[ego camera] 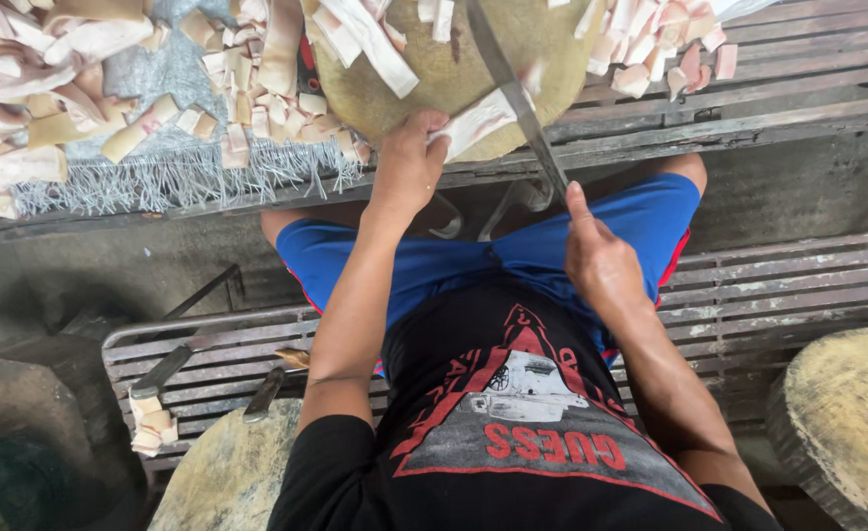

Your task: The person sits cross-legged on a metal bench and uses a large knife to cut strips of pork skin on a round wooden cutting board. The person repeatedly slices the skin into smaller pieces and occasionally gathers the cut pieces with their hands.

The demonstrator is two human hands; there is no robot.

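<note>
A round wooden chopping block (473, 59) sits on the slatted table edge in front of me. My left hand (409, 162) presses a pale strip of meat (478, 120) against the block's near rim, fingers curled over it. My right hand (596, 258) grips the handle of a long knife (517, 98), whose blade runs up across the block beside the strip. More pale strips (375, 44) lie on the block. My blue shorts and black shirt fill the lower middle.
Piles of cut pale pieces lie on a grey fringed sack (158, 167) at left and at the top right (650, 49). On the slatted bench (748, 295) behind me rest a cleaver (173, 364), a second knife (262, 393) and several small pieces. Round wooden blocks stand at bottom left (227, 472) and bottom right (847, 423).
</note>
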